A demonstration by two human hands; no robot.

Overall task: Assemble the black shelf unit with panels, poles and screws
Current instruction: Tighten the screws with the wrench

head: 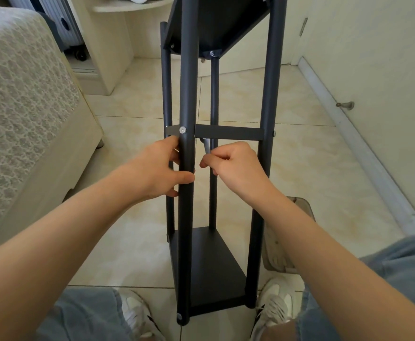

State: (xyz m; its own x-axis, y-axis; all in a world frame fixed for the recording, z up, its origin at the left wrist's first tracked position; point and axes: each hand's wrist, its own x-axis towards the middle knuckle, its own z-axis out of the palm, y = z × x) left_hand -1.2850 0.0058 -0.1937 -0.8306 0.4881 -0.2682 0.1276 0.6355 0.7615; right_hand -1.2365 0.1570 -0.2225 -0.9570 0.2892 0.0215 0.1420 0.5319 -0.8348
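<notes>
The black shelf unit (211, 267) lies tilted away from me over the tiled floor, its near panel between my feet. Its middle panel (228, 132) is seen edge-on, and a far panel (216, 23) sits at the top. My left hand (157, 171) grips the front left pole (188, 94), just below a silver screw (182, 130). My right hand (236, 163) pinches a silver hex key (206, 146) under the middle panel. The key's tip is hidden behind the panel edge.
A bed with a patterned cover (22, 99) stands close on the left. A cream cabinet (108, 45) and a suitcase (63, 23) are at the back left. On the right a white door (373, 70) with a doorstop (346, 105). A slipper (282, 242) lies by my right foot.
</notes>
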